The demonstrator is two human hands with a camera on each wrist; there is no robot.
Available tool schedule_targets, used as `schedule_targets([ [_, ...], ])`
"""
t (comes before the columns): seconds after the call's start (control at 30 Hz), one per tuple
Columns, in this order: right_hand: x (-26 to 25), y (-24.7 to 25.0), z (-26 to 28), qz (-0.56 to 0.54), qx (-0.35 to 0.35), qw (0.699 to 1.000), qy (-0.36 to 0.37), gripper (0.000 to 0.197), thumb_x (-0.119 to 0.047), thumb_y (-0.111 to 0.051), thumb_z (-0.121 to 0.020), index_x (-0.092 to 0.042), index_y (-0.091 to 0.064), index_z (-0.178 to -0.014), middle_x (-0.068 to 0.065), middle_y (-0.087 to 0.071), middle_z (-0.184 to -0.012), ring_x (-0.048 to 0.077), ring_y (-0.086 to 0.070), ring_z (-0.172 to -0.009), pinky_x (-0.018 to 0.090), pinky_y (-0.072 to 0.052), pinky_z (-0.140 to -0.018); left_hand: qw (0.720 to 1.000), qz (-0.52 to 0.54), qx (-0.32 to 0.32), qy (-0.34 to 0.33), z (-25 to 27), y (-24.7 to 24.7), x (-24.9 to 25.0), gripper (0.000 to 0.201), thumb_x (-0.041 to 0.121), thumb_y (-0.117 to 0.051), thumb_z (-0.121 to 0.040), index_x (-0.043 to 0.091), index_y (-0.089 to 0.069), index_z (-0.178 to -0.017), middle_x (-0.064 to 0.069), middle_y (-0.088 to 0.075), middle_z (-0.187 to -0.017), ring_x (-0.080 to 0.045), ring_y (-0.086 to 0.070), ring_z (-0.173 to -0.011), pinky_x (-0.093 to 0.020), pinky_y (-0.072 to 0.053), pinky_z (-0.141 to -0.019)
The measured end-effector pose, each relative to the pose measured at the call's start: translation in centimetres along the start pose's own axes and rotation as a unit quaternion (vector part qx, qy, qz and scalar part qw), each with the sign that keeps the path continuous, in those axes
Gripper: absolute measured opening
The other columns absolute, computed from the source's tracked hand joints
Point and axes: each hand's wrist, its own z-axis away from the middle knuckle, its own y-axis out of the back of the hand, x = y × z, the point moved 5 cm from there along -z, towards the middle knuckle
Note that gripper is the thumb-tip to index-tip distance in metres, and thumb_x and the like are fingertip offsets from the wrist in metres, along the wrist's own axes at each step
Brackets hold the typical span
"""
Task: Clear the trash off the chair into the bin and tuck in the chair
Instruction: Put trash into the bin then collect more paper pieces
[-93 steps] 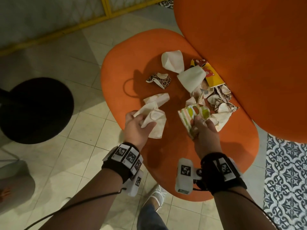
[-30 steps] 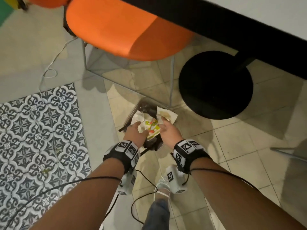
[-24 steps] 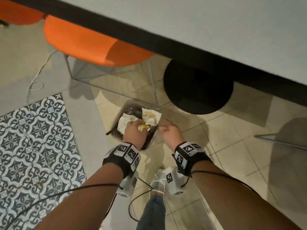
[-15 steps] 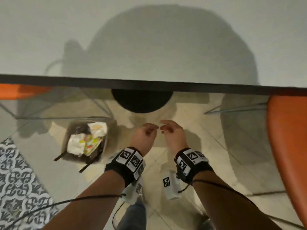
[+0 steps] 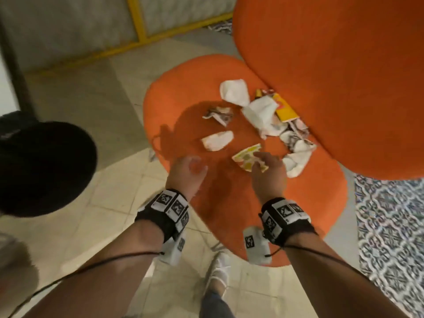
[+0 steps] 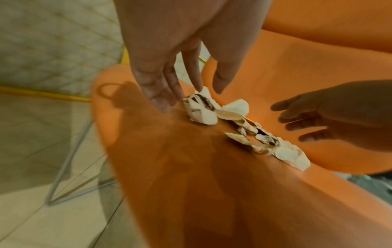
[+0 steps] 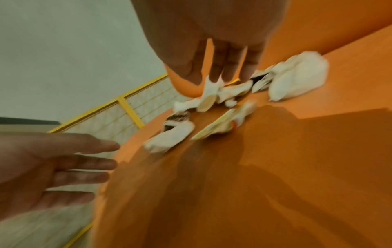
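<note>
The orange chair seat (image 5: 229,203) holds several scraps of trash: a crumpled white paper (image 5: 235,91), a brown-patterned wrapper (image 5: 219,113), a small white wad (image 5: 216,140), a white napkin (image 5: 260,113), a yellow packet (image 5: 285,110) and a yellow-green patterned wrapper (image 5: 245,156). My left hand (image 5: 191,164) hovers open and empty over the seat's front left. My right hand (image 5: 263,161) is open just over the patterned wrapper, fingers straight in the right wrist view (image 7: 222,63). The bin is out of view.
The chair's orange backrest (image 5: 332,76) rises at the right, with more wrappers (image 5: 296,143) heaped against it. A black round table base (image 5: 41,166) sits on the tiles at left. A yellow-framed partition (image 5: 137,24) lies behind, patterned floor tiles (image 5: 390,237) at right.
Both hands let their papers go into the bin beside the table. The view then swung back to the chair, and both hands now reach empty over the seat.
</note>
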Motion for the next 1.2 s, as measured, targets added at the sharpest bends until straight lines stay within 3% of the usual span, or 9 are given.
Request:
schedule_targets([
  [0.13, 6.2, 5.2, -4.2, 0.065, 0.089, 0.987, -0.118, 0.048, -0.027, -0.06, -0.085, -0.012, -0.05, -0.129, 0.016, -0.045, -0.128, 0.036, -0.044, -0.116, 0.04, -0.038, -0.095, 0.993, -0.099, 0.021, -0.065, -3.0, -4.2, 3.7, 0.049, 0.033, -0.067, -0.081, 0.014, -0.052, -0.123, -0.013, -0.039, -0.136, -0.03, -0.04, -0.125, -0.041, -0.04, -0.102],
  [0.3, 10.8, 4.7, -7.0, 0.084, -0.045, 0.963, -0.252, 0.09, -0.053, -0.065, -0.078, -0.012, -0.023, -0.145, 0.016, -0.035, -0.143, 0.038, -0.042, -0.126, 0.049, -0.041, -0.101, 0.943, -0.324, 0.02, -0.074, -6.8, -6.3, 4.6, 0.071, 0.048, -0.063, -0.08, 0.018, -0.037, -0.138, -0.012, -0.034, -0.143, -0.036, -0.035, -0.127, -0.044, -0.032, -0.104],
  [0.53, 11.8, 4.0, -6.3, -0.004, -0.055, 0.959, -0.279, 0.055, -0.041, -0.062, -0.084, -0.013, -0.046, -0.127, 0.01, -0.062, -0.116, 0.032, -0.06, -0.102, 0.047, -0.052, -0.086, 0.96, -0.275, -0.015, -0.057, -7.2, -6.8, 4.8, 0.056, 0.021, -0.066, -0.079, 0.01, -0.042, -0.128, -0.016, -0.049, -0.127, -0.035, -0.045, -0.117, -0.04, -0.036, -0.097],
  [0.63, 11.4, 4.9, -5.1, -0.074, 0.002, 0.963, -0.258, 0.037, -0.031, -0.063, -0.086, -0.012, -0.053, -0.115, 0.007, -0.064, -0.104, 0.03, -0.061, -0.094, 0.047, -0.052, -0.081, 0.987, -0.154, 0.01, -0.03, -6.2, -6.3, 6.0, 0.068, 0.022, -0.067, -0.079, 0.014, -0.035, -0.138, -0.011, -0.047, -0.132, -0.03, -0.05, -0.116, -0.037, -0.043, -0.094],
  [0.73, 10.9, 5.5, -5.2, -0.127, 0.044, 0.963, -0.232, 0.02, -0.031, -0.063, -0.085, -0.015, -0.052, -0.093, 0.0, -0.055, -0.084, 0.026, -0.056, -0.082, 0.051, -0.051, -0.079, 1.0, -0.004, 0.0, -0.018, -4.9, -7.1, 7.4, 0.063, 0.021, -0.067, -0.081, 0.016, -0.039, -0.137, -0.003, -0.052, -0.127, -0.017, -0.055, -0.099, -0.022, -0.046, -0.075],
  [0.83, 10.2, 6.0, -7.8, -0.07, 0.058, 0.977, -0.191, 0.034, -0.038, -0.061, -0.085, -0.006, -0.057, -0.094, 0.007, -0.05, -0.108, 0.028, -0.049, -0.104, 0.045, -0.042, -0.093, 0.996, 0.002, -0.073, -0.053, -4.6, -9.9, 9.0, 0.052, 0.028, -0.07, -0.079, 0.017, -0.051, -0.126, 0.0, -0.057, -0.113, -0.015, -0.059, -0.093, -0.012, -0.041, -0.061],
  [0.93, 10.2, 5.4, -11.4, -0.041, 0.013, 0.985, -0.17, 0.047, -0.045, -0.058, -0.087, -0.004, -0.058, -0.11, 0.012, -0.04, -0.136, 0.027, -0.04, -0.124, 0.036, -0.034, -0.097, 0.984, -0.109, -0.111, -0.083, -4.8, -12.8, 9.6, 0.056, 0.038, -0.073, -0.072, 0.018, -0.055, -0.121, -0.003, -0.047, -0.117, -0.021, -0.051, -0.105, -0.027, -0.045, -0.08],
  [1.07, 11.5, 3.6, -14.1, 0.012, -0.083, 0.98, -0.178, 0.055, -0.062, -0.052, -0.076, -0.016, -0.06, -0.106, 0.011, -0.037, -0.146, 0.033, -0.035, -0.133, 0.051, -0.034, -0.105, 0.961, -0.213, -0.159, -0.078, -4.8, -15.0, 8.4, 0.053, 0.04, -0.074, -0.066, 0.029, -0.059, -0.115, -0.004, -0.021, -0.147, -0.028, -0.025, -0.135, -0.04, -0.028, -0.111],
  [1.2, 11.8, 3.6, -14.0, 0.161, -0.099, 0.974, -0.126, 0.06, -0.058, -0.051, -0.082, -0.02, -0.053, -0.128, 0.002, -0.033, -0.149, 0.028, -0.023, -0.138, 0.049, -0.027, -0.106, 0.952, -0.207, -0.208, -0.087, -4.1, -15.0, 8.4, 0.054, 0.032, -0.074, -0.068, 0.034, -0.054, -0.119, -0.006, -0.013, -0.155, -0.029, -0.014, -0.142, -0.041, -0.016, -0.114],
])
